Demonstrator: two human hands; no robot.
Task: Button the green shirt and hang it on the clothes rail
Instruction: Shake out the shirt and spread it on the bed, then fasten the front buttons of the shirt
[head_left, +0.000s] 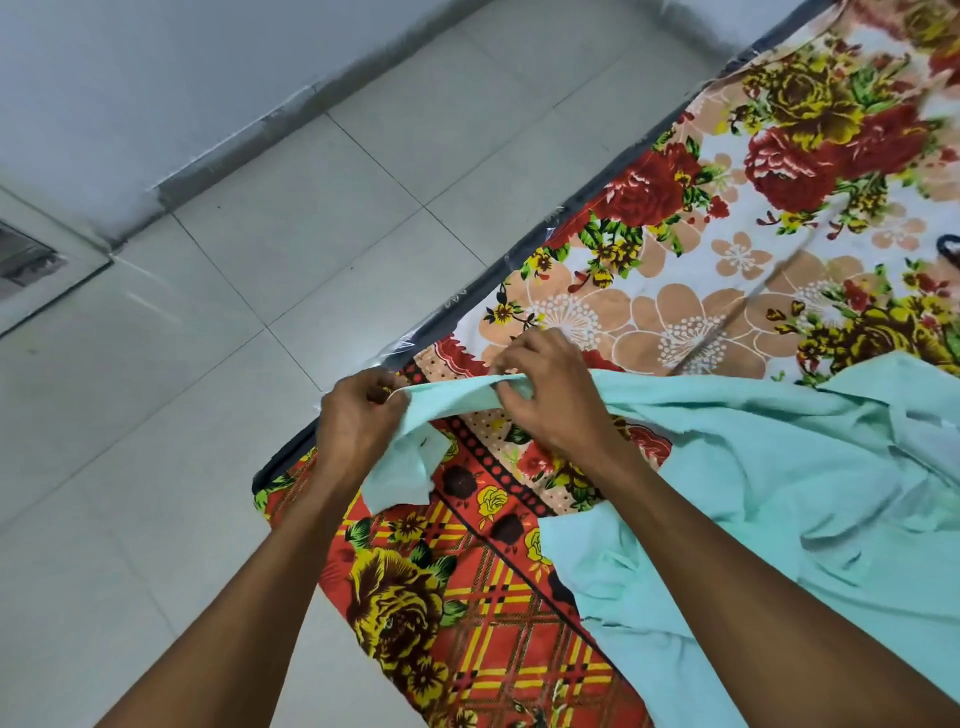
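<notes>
Pale floor tiles (218, 322) filled the left of the view, and a bed under a flowered sheet (727, 270) ran along the right. On that sheet the green shirt (779, 493) lay crumpled at the near right, with one front edge lifted toward the bed's left side. Both hands worked that edge: the left hand (358, 421) pinched the cloth at its end, and the right hand (545, 395) pinched the same strip just beside it, fingers curled over the fold. Buttoning seemed barely under way; no fastened button showed, though the placket was partly hidden by the hands, so this was hard to tell. Neither a hanger nor the clothes rail was in view, so hanging was wholly left.
</notes>
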